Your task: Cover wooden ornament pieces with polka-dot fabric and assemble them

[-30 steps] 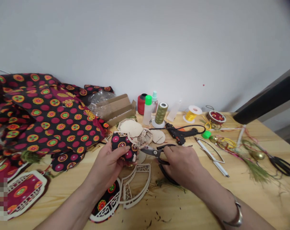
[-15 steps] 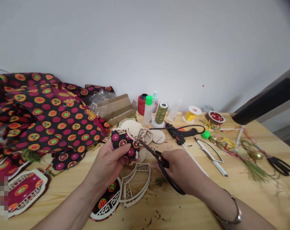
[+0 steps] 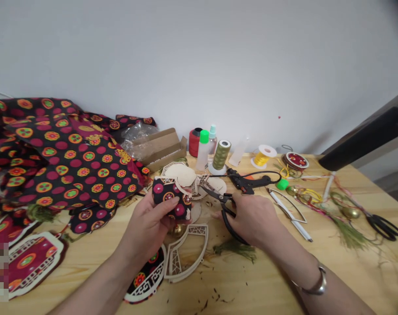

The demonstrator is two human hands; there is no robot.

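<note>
My left hand [image 3: 153, 218] grips a small piece covered in black fabric with magenta and orange dots [image 3: 167, 197], thumb on its face. A pale wooden edge shows along the top of this piece. In my right hand [image 3: 254, 218] are black-handled scissors [image 3: 223, 199], their blades parted and pointing left, a short gap away from the piece. Below my left hand lie a pale cut-out wooden frame [image 3: 188, 253] and a fabric-backed ornament [image 3: 149, 275]. A brass bell [image 3: 178, 230] shows partly beside the left fingers. A green tassel [image 3: 236, 249] lies under the right hand.
Patterned fabric [image 3: 64, 153] is heaped at the left beside a cardboard box [image 3: 162, 148]. Behind the hands stand a green-capped bottle [image 3: 203, 151] and a green thread spool [image 3: 221, 155]. A black glue gun [image 3: 244, 181], a white pen-like tool [image 3: 294, 218] and second scissors [image 3: 384, 226] lie rightward.
My right hand has drawn the scissors back to the right, away from the fabric piece, and their blades have opened. The green tassel shows more. My left hand stays nearly in place.
</note>
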